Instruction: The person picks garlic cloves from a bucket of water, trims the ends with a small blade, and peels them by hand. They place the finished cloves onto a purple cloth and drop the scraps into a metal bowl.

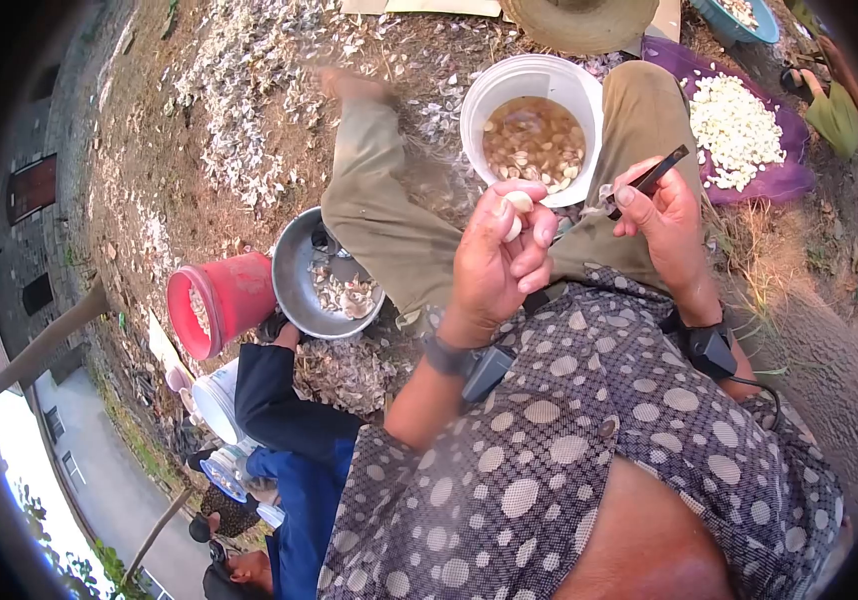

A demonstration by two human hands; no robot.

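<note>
My left hand (497,262) pinches a pale garlic clove (518,204) between thumb and fingers, raised over my lap. My right hand (664,218) grips a small dark-handled knife (647,178) whose blade points toward the clove. Just beyond both hands a white bucket (509,84) holds peeled cloves in water, standing between my legs in olive trousers. Each wrist carries a dark strap-on device.
A metal bowl (294,270) with peels lies left of my knee, beside a tipped red bucket (234,295). A purple cloth (794,180) with a pile of peeled cloves lies at right. Another person in blue sits lower left. Garlic skins litter the dirt ground.
</note>
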